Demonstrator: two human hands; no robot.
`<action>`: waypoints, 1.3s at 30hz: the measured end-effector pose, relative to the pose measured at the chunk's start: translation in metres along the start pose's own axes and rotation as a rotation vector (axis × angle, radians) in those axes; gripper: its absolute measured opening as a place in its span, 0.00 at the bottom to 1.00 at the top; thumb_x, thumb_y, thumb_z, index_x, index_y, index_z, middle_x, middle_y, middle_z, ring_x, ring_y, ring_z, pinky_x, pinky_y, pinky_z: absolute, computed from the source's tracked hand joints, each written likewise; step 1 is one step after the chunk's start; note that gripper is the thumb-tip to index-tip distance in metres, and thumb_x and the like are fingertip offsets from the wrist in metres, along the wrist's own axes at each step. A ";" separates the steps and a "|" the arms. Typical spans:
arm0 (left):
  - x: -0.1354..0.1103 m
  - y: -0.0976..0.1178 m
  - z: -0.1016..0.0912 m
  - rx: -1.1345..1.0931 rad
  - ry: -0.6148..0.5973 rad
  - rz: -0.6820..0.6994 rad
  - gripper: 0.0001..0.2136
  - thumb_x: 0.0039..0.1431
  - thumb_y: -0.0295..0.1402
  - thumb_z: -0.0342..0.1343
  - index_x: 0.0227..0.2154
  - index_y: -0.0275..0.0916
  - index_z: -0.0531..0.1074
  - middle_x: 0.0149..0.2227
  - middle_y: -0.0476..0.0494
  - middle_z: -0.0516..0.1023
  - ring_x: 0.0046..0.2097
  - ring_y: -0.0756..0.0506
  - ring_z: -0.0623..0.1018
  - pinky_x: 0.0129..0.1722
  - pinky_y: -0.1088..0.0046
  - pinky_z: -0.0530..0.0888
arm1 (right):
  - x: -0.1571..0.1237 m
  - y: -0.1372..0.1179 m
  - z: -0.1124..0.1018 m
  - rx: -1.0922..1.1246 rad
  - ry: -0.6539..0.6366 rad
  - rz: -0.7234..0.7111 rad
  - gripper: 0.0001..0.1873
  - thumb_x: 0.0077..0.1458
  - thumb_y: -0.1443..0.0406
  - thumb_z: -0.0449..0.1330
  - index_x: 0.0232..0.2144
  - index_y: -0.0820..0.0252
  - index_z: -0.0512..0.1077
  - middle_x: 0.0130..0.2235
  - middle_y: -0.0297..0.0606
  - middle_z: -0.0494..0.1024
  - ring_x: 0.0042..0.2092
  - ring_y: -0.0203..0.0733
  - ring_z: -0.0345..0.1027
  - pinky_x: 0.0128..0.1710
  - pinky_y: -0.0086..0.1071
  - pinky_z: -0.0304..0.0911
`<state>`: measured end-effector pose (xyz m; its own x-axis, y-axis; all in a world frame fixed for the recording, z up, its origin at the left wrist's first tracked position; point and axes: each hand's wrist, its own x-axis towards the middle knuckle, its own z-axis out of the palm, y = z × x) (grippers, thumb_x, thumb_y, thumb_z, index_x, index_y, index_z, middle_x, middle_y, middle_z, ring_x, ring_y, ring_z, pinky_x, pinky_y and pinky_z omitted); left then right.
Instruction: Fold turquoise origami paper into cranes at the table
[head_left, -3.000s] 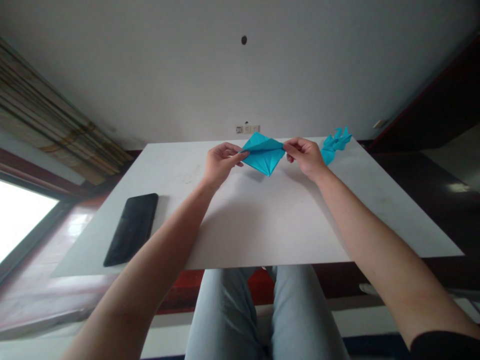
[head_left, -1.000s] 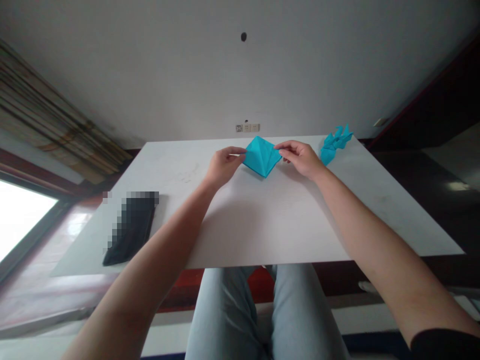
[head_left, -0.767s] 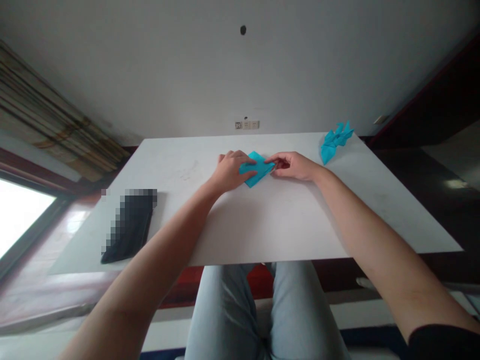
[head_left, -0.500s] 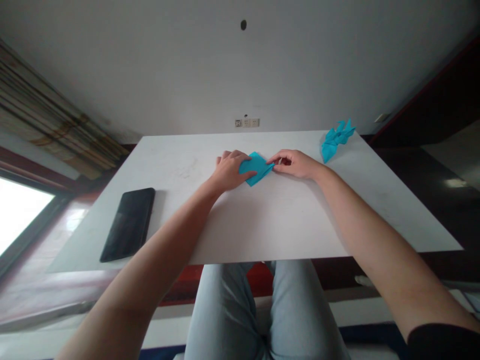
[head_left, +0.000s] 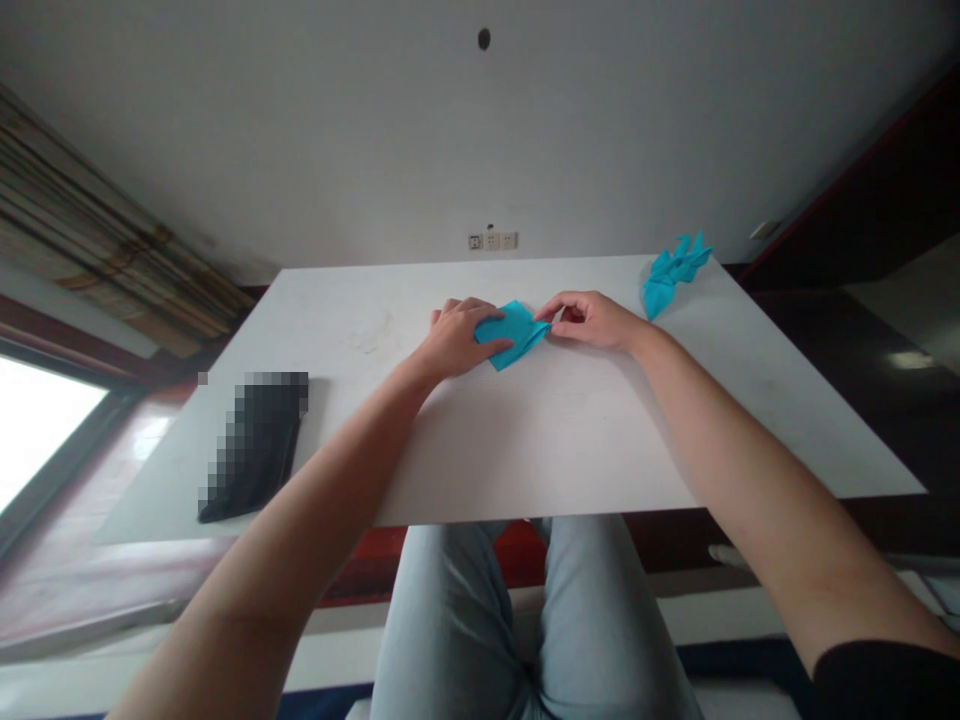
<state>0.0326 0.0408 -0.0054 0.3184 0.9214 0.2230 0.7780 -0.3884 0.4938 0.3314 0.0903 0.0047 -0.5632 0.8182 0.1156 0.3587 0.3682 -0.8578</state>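
A folded piece of blue origami paper [head_left: 511,333] lies flat on the white table [head_left: 570,440], folded into a narrow shape. My left hand [head_left: 457,340] presses on its left part, with the thumb across the top and the fingers partly hiding it. My right hand [head_left: 587,320] pinches its right tip between thumb and fingers. Beyond my right hand, near the table's far edge, lies a finished blue origami figure [head_left: 670,270] with several pointed tips, which neither hand touches.
A dark flat phone or tablet [head_left: 255,447], blurred in the picture, lies near the table's left edge. A wall socket strip [head_left: 491,241] sits behind the far edge. My knees in light jeans are below the near edge.
The blue paper has gone from a wide diamond held above the table to a narrower folded shape lying on it. My hands have moved closer together and lower.
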 end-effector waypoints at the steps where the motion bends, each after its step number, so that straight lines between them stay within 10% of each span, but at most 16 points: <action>1: 0.000 0.001 -0.001 0.017 -0.013 0.005 0.27 0.66 0.50 0.71 0.65 0.49 0.85 0.70 0.34 0.82 0.71 0.21 0.75 0.72 0.35 0.68 | 0.000 0.000 0.000 0.000 -0.005 -0.003 0.20 0.52 0.53 0.77 0.45 0.56 0.89 0.37 0.35 0.85 0.29 0.36 0.61 0.30 0.35 0.53; 16: 0.004 -0.004 0.000 -0.058 0.060 0.132 0.28 0.59 0.41 0.76 0.62 0.42 0.83 0.67 0.33 0.81 0.70 0.29 0.80 0.74 0.46 0.75 | -0.002 -0.006 0.005 -0.029 0.038 -0.018 0.28 0.56 0.42 0.78 0.44 0.59 0.86 0.28 0.30 0.74 0.29 0.37 0.57 0.32 0.37 0.49; 26: 0.006 -0.011 0.013 -0.238 0.161 0.190 0.54 0.53 0.34 0.78 0.80 0.40 0.57 0.73 0.24 0.73 0.68 0.30 0.78 0.63 0.53 0.81 | -0.004 -0.005 0.002 -0.130 -0.046 -0.024 0.16 0.50 0.58 0.76 0.42 0.56 0.89 0.35 0.35 0.78 0.33 0.41 0.67 0.36 0.38 0.60; 39: 0.004 -0.003 0.007 -0.403 0.094 -0.017 0.34 0.63 0.36 0.70 0.71 0.42 0.71 0.54 0.38 0.83 0.38 0.47 0.81 0.38 0.70 0.78 | 0.000 -0.002 0.009 -0.012 -0.041 -0.041 0.23 0.54 0.44 0.77 0.40 0.54 0.87 0.36 0.39 0.84 0.36 0.46 0.71 0.39 0.40 0.63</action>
<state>0.0359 0.0458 -0.0118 0.2420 0.9294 0.2788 0.5025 -0.3659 0.7834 0.3240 0.0851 0.0017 -0.6080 0.7833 0.1299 0.3432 0.4067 -0.8466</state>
